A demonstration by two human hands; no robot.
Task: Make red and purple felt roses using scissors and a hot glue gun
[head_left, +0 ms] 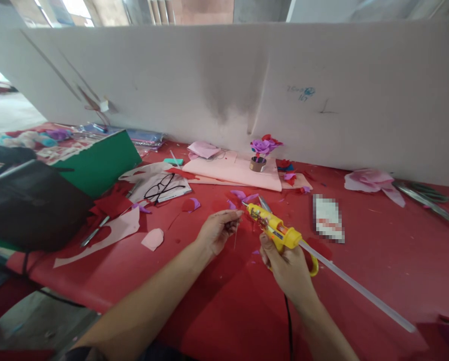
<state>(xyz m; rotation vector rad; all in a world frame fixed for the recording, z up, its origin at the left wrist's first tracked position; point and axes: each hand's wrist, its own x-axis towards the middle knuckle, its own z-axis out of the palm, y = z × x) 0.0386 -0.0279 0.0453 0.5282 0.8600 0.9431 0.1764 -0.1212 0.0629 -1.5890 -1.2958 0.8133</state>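
My right hand (286, 258) is wrapped round a yellow hot glue gun (267, 223), its nozzle pointing up and left. A long translucent glue stick (360, 288) sticks out of the gun's back end, and a black cord (289, 321) hangs below. Close to the nozzle, my left hand (219, 230) is closed in a pinch. A thin pale strand (235, 238), perhaps wire, hangs down from its fingertips; the pinched end is hidden. Purple and red paper petals (238, 194) lie just beyond the nozzle. A small purple and red paper flower arrangement (264, 147) stands in a brown ring-shaped holder (258, 164).
Pink sheets (232, 173) lie along the wall (153, 75). Black-framed glasses (160, 188), scissors (94, 231) and paper scraps (153, 239) are on the red table (209, 311) at left, beside a dark bag (29, 205) and green board (100, 163). A blurred-out item (328, 218) lies right.
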